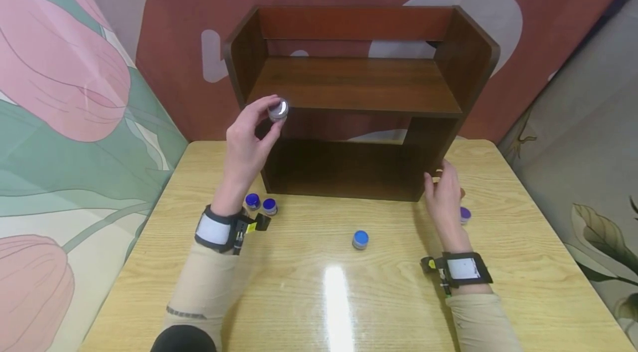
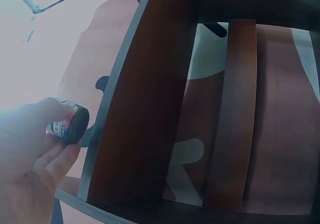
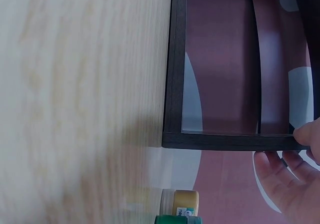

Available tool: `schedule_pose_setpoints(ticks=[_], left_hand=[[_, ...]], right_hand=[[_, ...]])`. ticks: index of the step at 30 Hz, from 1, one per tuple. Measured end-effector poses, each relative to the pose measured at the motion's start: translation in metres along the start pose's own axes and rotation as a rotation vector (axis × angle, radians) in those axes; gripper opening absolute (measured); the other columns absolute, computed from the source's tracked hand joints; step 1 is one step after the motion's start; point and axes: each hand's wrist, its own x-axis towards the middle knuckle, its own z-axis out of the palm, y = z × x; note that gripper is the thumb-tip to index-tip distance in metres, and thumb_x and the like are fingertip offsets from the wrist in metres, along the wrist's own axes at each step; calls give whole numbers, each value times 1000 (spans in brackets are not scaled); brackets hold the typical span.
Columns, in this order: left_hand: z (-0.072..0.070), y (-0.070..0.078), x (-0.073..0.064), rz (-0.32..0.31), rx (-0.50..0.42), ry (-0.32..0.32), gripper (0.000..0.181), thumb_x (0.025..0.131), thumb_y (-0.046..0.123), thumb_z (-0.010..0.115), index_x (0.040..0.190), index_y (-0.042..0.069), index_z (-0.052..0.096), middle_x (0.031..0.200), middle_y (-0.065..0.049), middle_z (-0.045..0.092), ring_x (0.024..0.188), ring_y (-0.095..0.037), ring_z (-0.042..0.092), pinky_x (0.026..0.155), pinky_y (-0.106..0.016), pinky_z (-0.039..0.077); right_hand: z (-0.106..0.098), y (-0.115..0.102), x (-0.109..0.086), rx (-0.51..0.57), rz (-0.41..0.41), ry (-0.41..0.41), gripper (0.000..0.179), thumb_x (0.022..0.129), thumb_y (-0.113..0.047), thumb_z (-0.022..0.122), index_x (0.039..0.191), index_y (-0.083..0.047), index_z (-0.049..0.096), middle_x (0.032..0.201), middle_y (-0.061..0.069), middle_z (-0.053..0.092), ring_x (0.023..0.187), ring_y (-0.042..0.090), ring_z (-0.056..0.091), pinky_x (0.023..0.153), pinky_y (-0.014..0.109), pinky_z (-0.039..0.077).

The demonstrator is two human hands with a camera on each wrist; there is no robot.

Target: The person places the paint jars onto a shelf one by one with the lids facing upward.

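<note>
My left hand (image 1: 251,139) pinches a small round jar (image 1: 278,110) between thumb and fingers, raised at the left front of the dark brown wooden shelf unit (image 1: 354,86). In the left wrist view, the jar (image 2: 75,123) shows a printed label and a dark end, close beside the shelf's side panel (image 2: 137,99). My right hand (image 1: 443,202) grips the lower right side panel of the shelf. The right wrist view shows its thumb (image 3: 304,134) on one side of the panel edge (image 3: 230,141) and the fingers (image 3: 275,179) on the other.
Two dark-blue-lidded jars (image 1: 261,204) stand by the shelf's left front corner. A light-blue-lidded jar (image 1: 360,239) stands mid-table, and a purple-lidded one (image 1: 465,215) beside my right wrist. Yellow-capped (image 3: 186,200) and green-capped (image 3: 172,219) jars show right of the shelf. Patterned cloth (image 1: 174,36) hangs behind.
</note>
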Motion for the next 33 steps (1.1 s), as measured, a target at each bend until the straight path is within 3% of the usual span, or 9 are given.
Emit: schedule_pose_setpoints(ticks=[7, 21, 33], left_hand=[[-1, 2, 6, -29, -4, -14, 43, 93, 12, 70, 134, 10, 59, 134, -9, 65, 126, -19, 62, 105, -34, 54], [0, -2, 17, 18, 17, -14, 41, 95, 13, 67, 134, 7, 58, 134, -12, 64, 126, -21, 62, 106, -33, 53], [3, -4, 23, 8, 71, 7, 41, 95, 13, 66, 135, 5, 56, 137, -13, 62, 129, -22, 59, 110, -33, 50]], right_hand=[[-1, -1, 0, -1, 7, -7, 44, 100, -7, 56, 138, 9, 41, 128, 32, 51, 109, 44, 56, 81, 54, 55], [0, -1, 0, -6, 7, -8, 44, 100, -8, 57, 138, 8, 42, 128, 31, 52, 109, 44, 56, 81, 55, 55], [-1, -1, 1, 0, 4, -10, 44, 100, -7, 57, 138, 9, 42, 127, 32, 52, 108, 44, 57, 80, 54, 56]])
